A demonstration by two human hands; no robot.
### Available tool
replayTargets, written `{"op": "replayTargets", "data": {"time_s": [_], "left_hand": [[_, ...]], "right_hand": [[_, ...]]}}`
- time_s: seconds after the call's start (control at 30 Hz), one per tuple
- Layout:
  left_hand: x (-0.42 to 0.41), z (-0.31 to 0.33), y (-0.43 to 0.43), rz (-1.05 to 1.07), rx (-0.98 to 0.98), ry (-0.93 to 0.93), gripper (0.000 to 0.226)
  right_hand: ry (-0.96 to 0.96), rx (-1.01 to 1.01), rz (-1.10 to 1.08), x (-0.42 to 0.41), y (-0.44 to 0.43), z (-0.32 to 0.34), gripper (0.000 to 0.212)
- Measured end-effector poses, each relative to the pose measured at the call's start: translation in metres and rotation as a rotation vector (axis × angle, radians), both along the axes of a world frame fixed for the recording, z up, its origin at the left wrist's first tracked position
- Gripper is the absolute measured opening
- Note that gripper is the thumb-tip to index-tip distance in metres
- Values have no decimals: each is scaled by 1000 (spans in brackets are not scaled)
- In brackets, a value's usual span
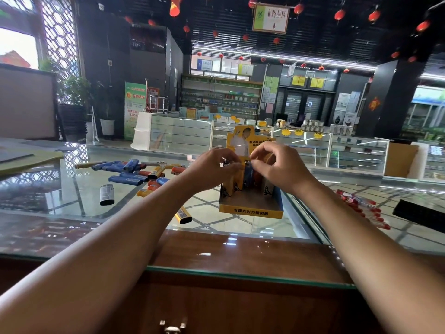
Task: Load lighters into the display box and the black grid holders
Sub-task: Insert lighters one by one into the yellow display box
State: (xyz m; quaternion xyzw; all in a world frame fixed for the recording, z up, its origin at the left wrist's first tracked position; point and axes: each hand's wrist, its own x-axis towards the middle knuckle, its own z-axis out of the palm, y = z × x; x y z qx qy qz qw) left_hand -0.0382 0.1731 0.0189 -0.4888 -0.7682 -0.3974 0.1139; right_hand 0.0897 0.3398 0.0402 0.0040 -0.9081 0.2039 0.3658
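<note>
At the centre of the glass-topped surface (60, 198) we find the yellow cardboard display box (250, 209) standing upright, its tall back card towards twelve o'clock. We judge the job barely begun: only a few lighters stand in the back rows, a blue plastic lighter (248, 175) among them, and the front compartments gape bare.

Out at ten o'clock from the box, a scattered heap of blue and orange lighters (130, 175) lies flat on the glass. A lone silver-grey lighter (106, 194) lies at nine, and a yellow lighter (184, 215) rests near the box's left corner, at about eight. Over at three o'clock we spot a cluster of red-capped lighters (361, 208). Beyond them, at the frame edge, is a flat black object (419, 215); it may be one of the grid holders, but we cannot tell.

Now the hands, both up over the box's back row. The left hand (212, 167) has its fingers curled, the tips pinching a metal-topped lighter (226, 163). The right hand (277, 162) is curled likewise, thumb and forefinger nipping the top of the blue plastic lighter, pressing it down into its slot, by our reckoning.
</note>
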Motion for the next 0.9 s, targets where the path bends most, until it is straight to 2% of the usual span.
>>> {"op": "replayTargets", "data": {"time_s": [0.17, 0.3, 0.4, 0.67, 0.9], "left_hand": [[2, 1, -3, 1, 1, 5, 17], [6, 3, -4, 14, -2, 7, 16], [8, 3, -5, 29, -2, 8, 18], [7, 3, -5, 27, 8, 24, 17], [-2, 2, -4, 85, 17, -6, 20]], "right_hand": [[-156, 112, -43, 4, -19, -15, 12], [-313, 207, -67, 11, -31, -45, 32], [-307, 222, -92, 14, -36, -55, 40], [-300, 231, -100, 17, -38, -56, 40], [-280, 204, -82, 14, -36, -58, 31]]}}
